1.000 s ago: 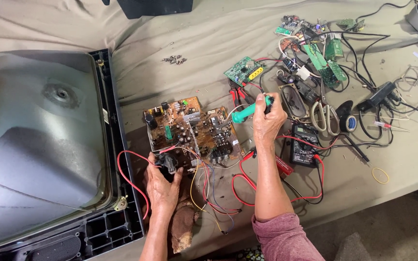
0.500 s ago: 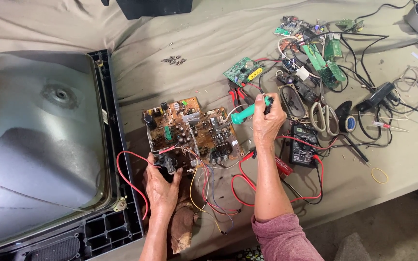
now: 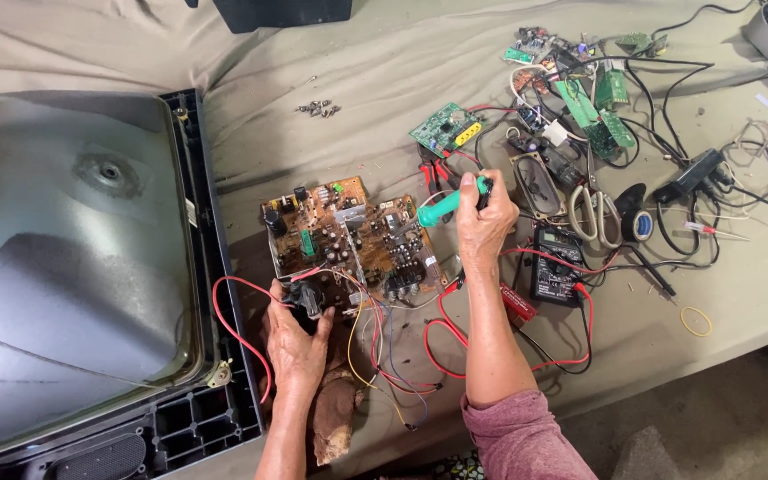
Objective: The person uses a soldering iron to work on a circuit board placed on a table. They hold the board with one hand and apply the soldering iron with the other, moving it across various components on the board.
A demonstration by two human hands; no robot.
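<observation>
Brown, flat and stiff, the circuit board (image 3: 348,240) lying on the tan cloth (image 3: 384,80) is gripped at its near edge by the left hand (image 3: 300,342), probably light and easily broken, while a green-handled tool (image 3: 444,206) is squeezed in the right hand (image 3: 484,227).

A brown circuit board (image 3: 348,238) dotted with black and silver parts lies on a beige cloth (image 3: 384,80). Right of the board: a teal-handled tool (image 3: 444,206), a black meter (image 3: 556,263) with red leads, green boards (image 3: 590,100). Left of it, a grey screen (image 3: 64,258) in a black frame.
</observation>
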